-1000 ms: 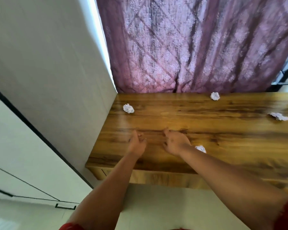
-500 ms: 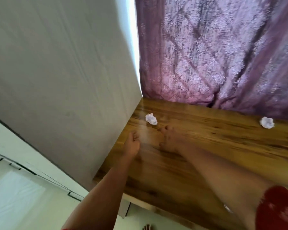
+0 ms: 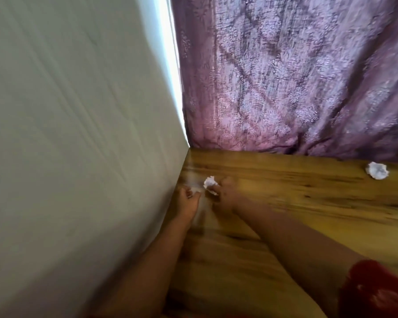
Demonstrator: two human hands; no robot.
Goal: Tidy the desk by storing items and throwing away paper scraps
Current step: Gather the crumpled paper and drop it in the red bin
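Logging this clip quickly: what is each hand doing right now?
Left hand: fingers loosely curled, holds nothing, beside the paper ball.
Right hand: at the paper ball; blur hides whether the grip has closed.

Home room, likely bedroom or study: wooden table (image 3: 285,198) at 5 o'clock; patterned purple curtain (image 3: 285,76) at 1 o'clock; plain white wall (image 3: 78,134) at 9 o'clock.
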